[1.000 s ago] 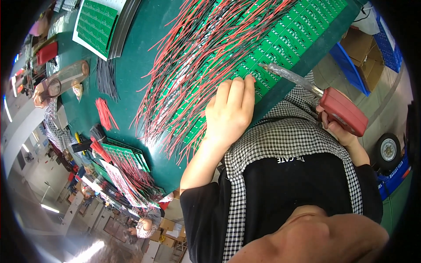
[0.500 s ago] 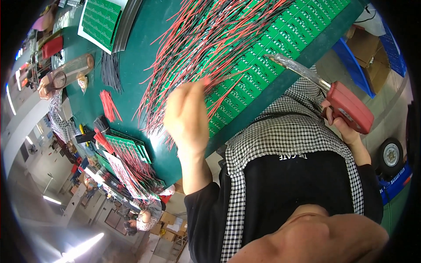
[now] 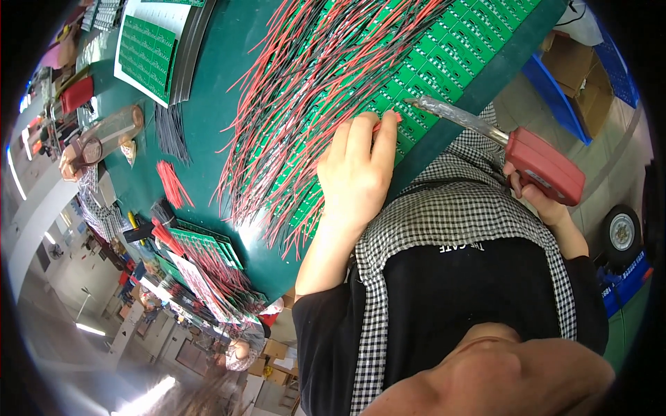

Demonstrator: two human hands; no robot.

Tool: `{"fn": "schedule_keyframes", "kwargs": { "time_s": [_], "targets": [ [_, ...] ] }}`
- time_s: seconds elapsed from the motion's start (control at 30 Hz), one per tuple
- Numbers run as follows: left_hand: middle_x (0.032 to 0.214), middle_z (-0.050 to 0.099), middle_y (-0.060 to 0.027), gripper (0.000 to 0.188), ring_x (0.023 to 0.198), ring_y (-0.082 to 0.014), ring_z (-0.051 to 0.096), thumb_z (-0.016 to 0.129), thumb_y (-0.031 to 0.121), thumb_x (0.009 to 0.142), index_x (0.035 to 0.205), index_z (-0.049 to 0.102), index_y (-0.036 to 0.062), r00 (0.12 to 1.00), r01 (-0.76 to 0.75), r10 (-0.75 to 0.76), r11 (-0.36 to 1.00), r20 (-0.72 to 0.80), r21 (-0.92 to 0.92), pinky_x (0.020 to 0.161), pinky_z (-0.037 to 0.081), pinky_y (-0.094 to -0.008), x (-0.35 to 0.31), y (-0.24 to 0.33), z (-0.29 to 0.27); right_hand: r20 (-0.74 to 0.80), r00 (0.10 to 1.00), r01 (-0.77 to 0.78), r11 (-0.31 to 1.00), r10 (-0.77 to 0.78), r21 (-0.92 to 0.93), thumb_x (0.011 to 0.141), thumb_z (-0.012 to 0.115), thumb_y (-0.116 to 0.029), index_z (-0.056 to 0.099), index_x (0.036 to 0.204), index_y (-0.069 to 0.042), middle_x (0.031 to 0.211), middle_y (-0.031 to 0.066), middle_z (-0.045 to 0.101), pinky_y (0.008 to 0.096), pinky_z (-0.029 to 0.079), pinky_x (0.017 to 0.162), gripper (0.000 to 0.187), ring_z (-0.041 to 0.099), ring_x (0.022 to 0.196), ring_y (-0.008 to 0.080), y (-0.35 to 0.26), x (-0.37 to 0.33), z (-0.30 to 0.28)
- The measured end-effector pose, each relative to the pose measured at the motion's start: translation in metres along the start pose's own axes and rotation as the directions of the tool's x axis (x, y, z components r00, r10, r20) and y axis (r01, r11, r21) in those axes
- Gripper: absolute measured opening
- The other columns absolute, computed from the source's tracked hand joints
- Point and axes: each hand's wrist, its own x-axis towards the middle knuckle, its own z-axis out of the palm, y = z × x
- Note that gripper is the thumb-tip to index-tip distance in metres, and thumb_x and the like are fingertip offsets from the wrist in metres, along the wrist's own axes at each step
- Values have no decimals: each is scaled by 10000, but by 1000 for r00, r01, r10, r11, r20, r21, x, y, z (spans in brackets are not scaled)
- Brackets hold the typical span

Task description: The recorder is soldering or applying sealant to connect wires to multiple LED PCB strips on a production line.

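My left hand (image 3: 355, 170) is over the near edge of a panel of green circuit boards (image 3: 461, 52). Its thumb and fingertips are pinched on a red wire (image 3: 397, 118), of which only a short bit shows. Rows of red and black wires (image 3: 312, 114) cover much of the panel and fan out to the left. My right hand (image 3: 538, 201) is closed around a red soldering gun (image 3: 544, 166). The gun's long metal tip (image 3: 433, 105) points left, just above the boards near my left fingertips.
Loose red wires (image 3: 173, 184) and black wires (image 3: 170, 132) lie on the green table (image 3: 215, 125). Stacked green boards (image 3: 147, 52) stand at the far left, wired boards (image 3: 208, 267) at the near left. A blue bin (image 3: 558, 97) and a cardboard box (image 3: 579, 83) are off the right edge.
My left hand has moved right across the wires, and its fingertips are now down at the boards near the gun's tip. The soldering gun has shifted slightly left and down in the picture.
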Motion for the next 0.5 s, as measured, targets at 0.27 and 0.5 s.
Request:
{"fn": "schedule_keyframes", "kwargs": {
  "time_s": [0.27,0.5],
  "targets": [
    [753,523,-31,241,625,-160,516,621,17,621,856,629,67,1000,-1,1,1000,-7,-28,525,435,-269,4,4,1,-34,999,-35,998,33,-48,680,691,-169,352,1227,59,886,67,574,176,403,590,682,519,697,70,-12,2,3],
    [757,521,-31,237,634,-158,514,617,25,627,861,628,62,1000,15,-16,999,-10,-29,537,433,-266,4,4,3,72,995,99,900,-75,-424,667,686,-199,389,1199,68,872,75,584,204,440,624,665,542,666,89,-15,3,-6]
  ]
}}
